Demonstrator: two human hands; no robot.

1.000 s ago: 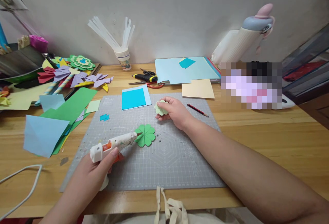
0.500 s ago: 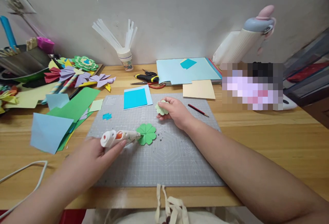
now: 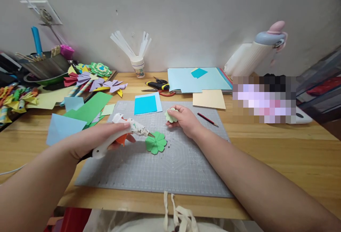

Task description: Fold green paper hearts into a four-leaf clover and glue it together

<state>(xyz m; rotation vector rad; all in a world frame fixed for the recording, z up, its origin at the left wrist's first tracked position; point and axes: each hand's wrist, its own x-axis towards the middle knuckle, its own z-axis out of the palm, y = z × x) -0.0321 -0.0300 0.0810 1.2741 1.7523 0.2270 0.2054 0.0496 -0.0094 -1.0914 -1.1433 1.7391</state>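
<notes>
My left hand point(image 3: 113, 134) is wrapped round a white glue gun point(image 3: 137, 126) with an orange trigger. The gun's tip is at the middle of a green paper flower point(image 3: 157, 144), which lies on the grey cutting mat point(image 3: 149, 173). To the right and a little farther back, my right hand point(image 3: 183, 119) pinches a smaller pale green paper flower point(image 3: 171, 115) between thumb and fingers, above the mat.
Blue paper squares point(image 3: 145, 104) lie on the mat's back edge, with a pencil point(image 3: 207, 119) at the right. Behind are pliers, scissors, a paper stack point(image 3: 186, 81) and a cup of strips point(image 3: 137, 68). Paper pieces and paper flowers crowd the left; a bottle point(image 3: 250, 56) stands back right.
My left hand has turned the glue gun, so its handle and orange trigger now show on the near side. The view has shifted slightly. My right hand still holds the pale flower.
</notes>
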